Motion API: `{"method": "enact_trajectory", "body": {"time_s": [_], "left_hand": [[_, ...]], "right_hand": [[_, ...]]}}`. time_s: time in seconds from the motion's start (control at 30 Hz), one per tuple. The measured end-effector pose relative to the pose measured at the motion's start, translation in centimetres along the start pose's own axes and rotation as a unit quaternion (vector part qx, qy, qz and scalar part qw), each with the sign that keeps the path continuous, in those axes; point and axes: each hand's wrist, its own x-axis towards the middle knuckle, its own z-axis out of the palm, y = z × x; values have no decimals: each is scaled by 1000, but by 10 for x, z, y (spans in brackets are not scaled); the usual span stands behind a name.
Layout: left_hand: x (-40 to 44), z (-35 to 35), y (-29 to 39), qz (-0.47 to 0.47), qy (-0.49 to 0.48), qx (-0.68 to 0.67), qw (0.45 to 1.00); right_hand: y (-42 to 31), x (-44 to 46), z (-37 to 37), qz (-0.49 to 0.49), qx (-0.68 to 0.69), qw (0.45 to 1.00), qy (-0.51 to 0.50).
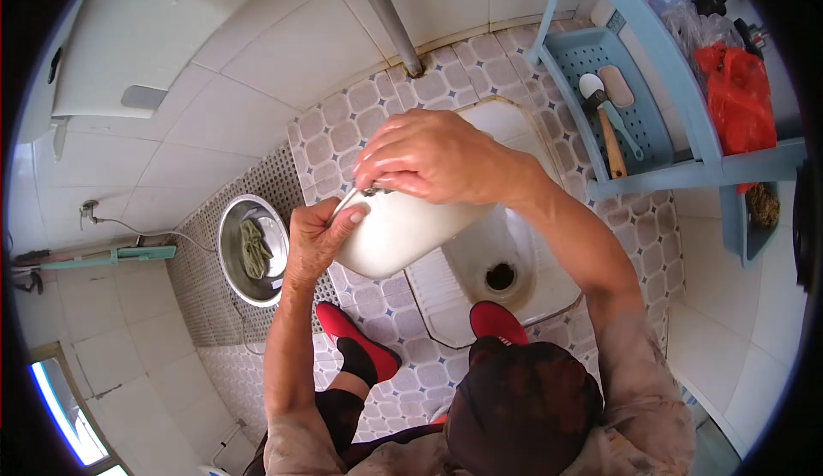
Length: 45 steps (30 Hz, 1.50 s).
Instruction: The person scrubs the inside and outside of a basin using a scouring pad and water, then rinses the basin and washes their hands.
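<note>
A white, smooth basin-like piece [403,232] is held tilted above the floor, partly over the squat toilet [549,279]. My left hand [319,238] grips its left edge, with the thumb lying on the white surface. Over its upper edge lies my right hand [429,157], fingers bent and pressed together around something small and dark at the rim. What that dark thing is, I cannot make out. The far side of the white piece is hidden.
A metal bowl [225,240] with a greenish cloth [254,249] stands on the grey mat at left. At right is a blue rack [660,116] with brushes and a red bag [737,99]. A grey pipe [386,17] meets the floor ahead. Red shoes [364,343] stand below.
</note>
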Motion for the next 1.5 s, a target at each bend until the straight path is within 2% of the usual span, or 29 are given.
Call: {"method": "enact_trajectory", "body": {"time_s": [0.07, 0.1, 0.17, 0.2, 0.27, 0.3, 0.37, 0.47, 0.53, 0.57, 0.63, 0.7, 0.73, 0.77, 0.8, 0.87, 0.93, 0.97, 1.07, 1.13, 1.2, 1.23, 1.27, 1.33, 1.4, 1.43, 1.5], "left_hand": [[-1, 1, -2, 1, 26, -24, 999], [-1, 1, -4, 3, 54, -47, 997], [-3, -8, -17, 15, 48, -28, 998], [-5, -13, -22, 27, 39, -9, 999], [-10, -17, -25, 21, 66, -37, 997], [-11, -17, -26, 16, 88, -64, 994], [-12, -24, -38, 33, 66, -60, 995], [-15, -26, -40, 44, 42, -50, 997], [-6, -26, -32, -6, 37, -102, 994], [-6, -31, -25, -21, 14, -68, 997], [-5, -28, 4, -14, 1, -48, 999], [-4, -18, 23, 21, -17, -67, 997], [-4, -13, 28, 17, -17, -68, 997], [-3, -10, 33, -6, -34, -19, 999], [-3, -6, 38, -29, -53, 29, 998], [-2, 1, 39, -26, -57, 56, 996], [-1, 5, 22, -6, -19, 98, 995], [-2, 6, 8, -3, 9, 54, 999], [-3, 0, 8, 8, 8, 86, 996], [-4, -6, 3, 16, 17, 85, 996], [-5, -10, -1, 26, 23, 54, 998], [-7, -11, -3, 26, 22, 54, 998], [-7, -12, -6, 11, 40, 41, 998], [-6, -12, -12, 0, 57, 32, 998], [-4, -12, -19, -20, 103, -26, 994], [-4, -17, -18, -26, 87, -7, 996], [-6, -18, -18, -39, 80, -10, 996]], "right_hand": [[-3, 6, 1, 59, 3, 997, -56], [-1, 5, -1, 59, 2, 997, -56], [5, -3, -3, 116, 155, 981, 10], [9, -12, -3, 116, 159, 980, 8], [25, -39, -4, 241, 255, 934, 70], [40, -59, -1, 242, 254, 934, 72], [68, -90, 7, 290, 308, 898, 119], [64, -89, 3, 325, 313, 881, 141], [62, -77, 1, 292, 293, 897, 155], [56, -75, 1, 283, 283, 903, 158], [41, -66, -3, 280, 276, 905, 162], [23, -52, -9, 250, 211, 941, 93], [17, -45, -6, 252, 213, 940, 91], [13, -35, -2, 160, 106, 981, 37], [8, -27, 5, 66, -3, 998, -17], [-2, -16, 23, 69, -37, 997, -29], [1, -14, 28, 78, -77, 993, -39], [7, -14, 29, 68, -76, 995, -15], [18, -20, 30, 45, -65, 996, 33], [26, -26, 21, 102, -102, 982, 119], [43, -35, 6, 113, -98, 982, 116], [50, -42, 6, 211, 44, 963, 162], [59, -51, 7, 300, 183, 914, 203], [95, -77, 23, 407, 115, 878, 222], [136, -114, 60, 420, 197, 824, 326], [147, -125, 71, 417, 199, 825, 326], [152, -159, 101, 583, 181, 725, 319]]}}
